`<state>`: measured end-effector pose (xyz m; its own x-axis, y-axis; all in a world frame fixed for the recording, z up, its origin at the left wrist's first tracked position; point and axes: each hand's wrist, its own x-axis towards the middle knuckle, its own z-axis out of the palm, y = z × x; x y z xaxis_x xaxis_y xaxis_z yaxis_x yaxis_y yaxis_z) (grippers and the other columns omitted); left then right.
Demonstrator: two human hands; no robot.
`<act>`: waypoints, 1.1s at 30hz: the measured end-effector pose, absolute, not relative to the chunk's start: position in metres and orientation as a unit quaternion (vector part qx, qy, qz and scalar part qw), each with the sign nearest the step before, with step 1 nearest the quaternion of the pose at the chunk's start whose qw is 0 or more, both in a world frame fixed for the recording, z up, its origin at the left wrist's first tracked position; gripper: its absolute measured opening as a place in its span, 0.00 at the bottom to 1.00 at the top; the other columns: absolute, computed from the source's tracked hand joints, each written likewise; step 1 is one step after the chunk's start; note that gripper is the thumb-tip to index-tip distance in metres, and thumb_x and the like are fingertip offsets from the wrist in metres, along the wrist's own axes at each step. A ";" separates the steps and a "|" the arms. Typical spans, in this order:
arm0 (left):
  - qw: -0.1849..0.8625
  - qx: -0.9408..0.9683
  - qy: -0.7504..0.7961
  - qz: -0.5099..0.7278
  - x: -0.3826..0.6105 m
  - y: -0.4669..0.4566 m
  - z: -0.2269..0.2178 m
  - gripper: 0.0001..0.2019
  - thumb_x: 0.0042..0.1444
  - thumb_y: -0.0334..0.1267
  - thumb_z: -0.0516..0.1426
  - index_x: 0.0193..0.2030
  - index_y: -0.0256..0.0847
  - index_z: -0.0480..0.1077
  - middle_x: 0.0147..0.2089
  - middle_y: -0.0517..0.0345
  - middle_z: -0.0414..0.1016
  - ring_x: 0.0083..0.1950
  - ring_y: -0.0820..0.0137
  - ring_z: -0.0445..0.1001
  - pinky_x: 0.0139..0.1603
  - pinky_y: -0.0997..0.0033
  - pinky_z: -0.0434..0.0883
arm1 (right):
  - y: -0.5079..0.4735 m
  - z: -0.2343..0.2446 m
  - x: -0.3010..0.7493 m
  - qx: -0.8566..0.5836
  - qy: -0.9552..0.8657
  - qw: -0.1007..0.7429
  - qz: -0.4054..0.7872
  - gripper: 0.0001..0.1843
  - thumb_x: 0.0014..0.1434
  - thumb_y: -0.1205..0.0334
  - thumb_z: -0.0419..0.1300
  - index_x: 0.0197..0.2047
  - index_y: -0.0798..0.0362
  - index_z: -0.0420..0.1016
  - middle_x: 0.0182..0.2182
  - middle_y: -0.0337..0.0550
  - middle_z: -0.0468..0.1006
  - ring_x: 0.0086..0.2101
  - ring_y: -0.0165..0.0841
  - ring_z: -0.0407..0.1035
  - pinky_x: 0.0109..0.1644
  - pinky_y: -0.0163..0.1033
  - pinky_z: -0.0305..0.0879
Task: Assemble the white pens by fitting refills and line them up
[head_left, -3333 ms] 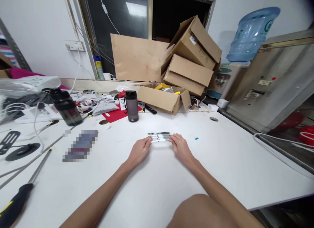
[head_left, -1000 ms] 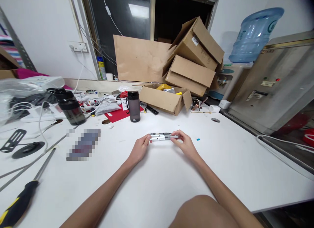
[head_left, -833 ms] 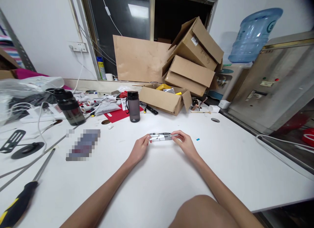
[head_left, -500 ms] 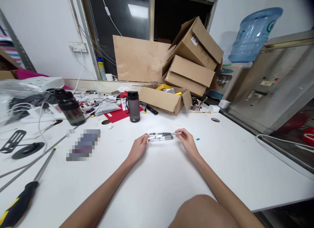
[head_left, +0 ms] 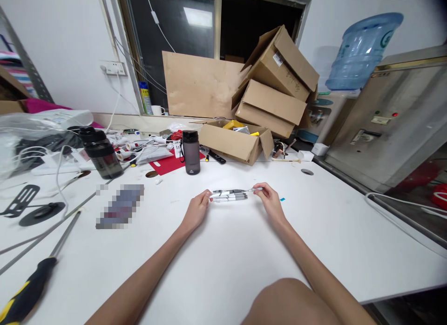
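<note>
Over the white table, a few slim pens (head_left: 230,195) lie side by side, white-barrelled with grey ends, the farthest one darker. My left hand (head_left: 197,209) is closed, pinching their left ends between thumb and fingers. My right hand (head_left: 271,205) is also closed, with a small grey pen cap (head_left: 257,189) between thumb and fingertips. The cap lines up with the thin tip of the farthest pen; whether the two still touch is too small to tell. A small blue piece (head_left: 282,199) lies just right of my right hand.
A dark water bottle (head_left: 192,152) and an open cardboard box (head_left: 226,143) stand beyond my hands. To the left are a second bottle (head_left: 101,155), a blurred-out flat object (head_left: 120,206) and a screwdriver (head_left: 35,280). Cables clutter the back left.
My right hand has shifted slightly right with the pen cap, and more of the farthest pen's thin tip shows. My left hand and the pens stay nearly in place.
</note>
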<state>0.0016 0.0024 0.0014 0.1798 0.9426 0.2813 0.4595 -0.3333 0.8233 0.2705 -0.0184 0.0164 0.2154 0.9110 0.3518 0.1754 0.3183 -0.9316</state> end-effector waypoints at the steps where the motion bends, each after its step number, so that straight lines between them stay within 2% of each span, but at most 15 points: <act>1: 0.297 0.708 0.495 0.407 0.002 0.003 0.001 0.20 0.69 0.51 0.43 0.31 0.43 0.64 0.24 0.65 0.57 0.29 0.67 0.59 0.34 0.70 0.57 | -0.018 0.017 0.271 -0.499 -0.546 0.601 0.304 0.08 0.53 0.56 0.63 0.36 0.49 0.76 0.35 0.43 0.80 0.40 0.41 0.73 0.49 0.45 0.67; 7: 0.296 0.707 0.497 0.406 0.000 0.003 0.000 0.20 0.70 0.51 0.43 0.31 0.43 0.64 0.24 0.66 0.57 0.28 0.67 0.59 0.34 0.70 0.57 | -0.015 0.013 0.276 -0.506 -0.540 0.608 0.287 0.07 0.54 0.57 0.61 0.36 0.49 0.76 0.33 0.44 0.80 0.41 0.43 0.73 0.50 0.46 0.67; 11: 0.295 0.710 0.494 0.405 0.001 0.002 0.001 0.20 0.70 0.50 0.43 0.31 0.43 0.64 0.24 0.66 0.57 0.29 0.67 0.60 0.34 0.70 0.57 | -0.016 0.009 0.275 -0.507 -0.564 0.594 0.270 0.07 0.57 0.58 0.59 0.36 0.50 0.76 0.36 0.44 0.79 0.41 0.42 0.74 0.52 0.46 0.66; 17: 0.292 0.715 0.492 0.401 0.003 0.001 0.001 0.20 0.69 0.50 0.43 0.31 0.43 0.65 0.25 0.65 0.58 0.29 0.67 0.61 0.35 0.70 0.58 | -0.020 0.004 0.263 -0.494 -0.605 0.548 0.299 0.13 0.63 0.51 0.57 0.34 0.50 0.75 0.37 0.43 0.80 0.40 0.40 0.75 0.52 0.45 0.67; 25: 0.295 0.721 0.488 0.393 0.005 -0.001 0.001 0.20 0.69 0.50 0.44 0.31 0.43 0.65 0.25 0.65 0.58 0.30 0.67 0.60 0.35 0.70 0.57 | -0.020 0.001 0.257 -0.472 -0.611 0.535 0.343 0.15 0.61 0.48 0.60 0.31 0.50 0.75 0.33 0.41 0.79 0.36 0.39 0.75 0.49 0.43 0.68; 33: 0.301 0.715 0.489 0.399 0.001 0.003 0.000 0.21 0.70 0.51 0.43 0.32 0.43 0.65 0.24 0.65 0.57 0.29 0.67 0.60 0.34 0.70 0.58 | -0.015 0.006 0.267 -0.485 -0.583 0.553 0.346 0.19 0.61 0.45 0.59 0.30 0.50 0.77 0.33 0.44 0.81 0.36 0.41 0.75 0.48 0.45 0.70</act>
